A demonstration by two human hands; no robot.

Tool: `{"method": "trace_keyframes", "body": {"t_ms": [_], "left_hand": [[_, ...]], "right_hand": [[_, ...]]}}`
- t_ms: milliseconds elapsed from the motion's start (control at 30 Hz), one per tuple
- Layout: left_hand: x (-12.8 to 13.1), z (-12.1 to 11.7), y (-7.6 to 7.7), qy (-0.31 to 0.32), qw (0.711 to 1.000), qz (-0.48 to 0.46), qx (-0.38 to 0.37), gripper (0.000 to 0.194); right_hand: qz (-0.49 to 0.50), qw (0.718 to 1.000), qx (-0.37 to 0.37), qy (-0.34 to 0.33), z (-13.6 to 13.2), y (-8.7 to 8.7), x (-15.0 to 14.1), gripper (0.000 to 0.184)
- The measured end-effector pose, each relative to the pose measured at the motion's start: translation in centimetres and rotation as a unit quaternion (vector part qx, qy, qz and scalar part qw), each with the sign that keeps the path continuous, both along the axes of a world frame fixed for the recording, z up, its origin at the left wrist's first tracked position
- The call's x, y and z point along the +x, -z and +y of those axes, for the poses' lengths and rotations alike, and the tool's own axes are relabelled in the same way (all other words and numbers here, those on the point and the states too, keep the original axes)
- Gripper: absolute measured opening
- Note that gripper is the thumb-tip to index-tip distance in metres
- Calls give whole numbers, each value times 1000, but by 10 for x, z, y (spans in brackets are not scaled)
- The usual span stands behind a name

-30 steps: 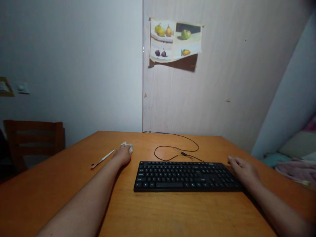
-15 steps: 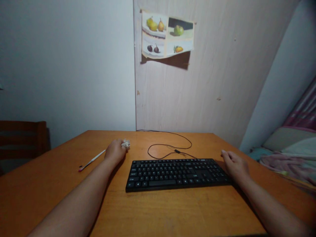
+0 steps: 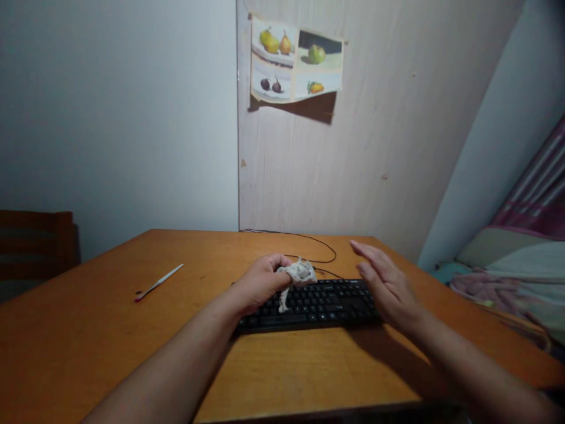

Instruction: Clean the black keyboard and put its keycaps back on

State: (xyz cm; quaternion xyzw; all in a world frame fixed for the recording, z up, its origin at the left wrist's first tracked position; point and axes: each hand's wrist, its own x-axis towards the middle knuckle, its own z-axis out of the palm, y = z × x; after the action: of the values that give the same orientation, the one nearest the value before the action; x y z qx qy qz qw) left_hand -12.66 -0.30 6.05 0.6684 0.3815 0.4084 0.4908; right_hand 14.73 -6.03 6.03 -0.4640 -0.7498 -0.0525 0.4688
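A pale wall [image 3: 119,106] and a light wood-grain panel [image 3: 309,176] rise behind an orange-brown surface [image 3: 282,377], with a sheet of fruit pictures [image 3: 295,59] fixed at upper centre and part of a wooden chair [image 3: 35,235] at the left edge. From the lower left of the frame the left forearm slants up toward the centre, ending in the left hand [image 3: 262,282], back upward, its grip closed on a crumpled cloth [image 3: 302,272]. From the lower right the other forearm comes in; the right hand [image 3: 391,288] is raised at the keyboard's right end, its grip open and holding nothing, fingers stretched toward the upper left and thumb slightly apart. The cloth, just below the centre of the frame, is whitish-grey and bunched, with a narrow strip dangling over the keys; whether it touches them I cannot tell. Beneath lies a black keyboard [image 3: 326,306] with pale lettering, its left part hidden by the left hand. A thin dark cable [image 3: 329,241] curves behind it, and a slim white stick [image 3: 165,278] with a reddish tip lies at left.
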Motion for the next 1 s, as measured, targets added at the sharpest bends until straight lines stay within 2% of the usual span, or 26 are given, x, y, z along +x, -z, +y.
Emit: {"method": "trace_keyframes", "body": {"t_ms": [67, 167, 267, 367, 500, 567, 633, 700, 800, 900, 1000], "left_hand": [[16, -12, 3, 39, 998, -44, -32, 24], [34, -26, 9, 79, 984, -125, -99, 21], [42, -36, 15, 90, 967, -184, -154, 17], [42, -42, 14, 83, 950, -217, -208, 19], [43, -48, 7, 99, 942, -234, -217, 23], [43, -50, 6, 117, 955, -197, -190, 21], [39, -46, 5, 118, 975, -137, -128, 18], [29, -35, 6, 75, 992, -85, -48, 18], [0, -2, 13, -65, 995, -73, 29, 27], [-36, 36, 28, -227, 965, -119, 56, 37], [-61, 62, 46, -316, 932, -173, 30, 48]], "right_hand": [[-23, 998, -4, -51, -14, 6, -31, 51], [-48, 995, -26, -81, -27, 31, -68, 58], [-34, 998, -23, -50, -30, 59, -87, 64], [24, 999, -22, -18, -28, 75, -94, 61], [113, 993, -18, -27, -25, 74, -97, 52], [149, 988, -11, -46, -26, 69, -98, 47], [167, 985, -12, -48, -27, 65, -97, 42], [171, 985, -23, -25, -27, 63, -92, 38], [190, 979, -64, 24, -20, 62, -79, 35], [178, 979, -100, 24, -5, 58, -69, 31], [132, 986, -104, -6, 12, 50, -72, 28]]}}
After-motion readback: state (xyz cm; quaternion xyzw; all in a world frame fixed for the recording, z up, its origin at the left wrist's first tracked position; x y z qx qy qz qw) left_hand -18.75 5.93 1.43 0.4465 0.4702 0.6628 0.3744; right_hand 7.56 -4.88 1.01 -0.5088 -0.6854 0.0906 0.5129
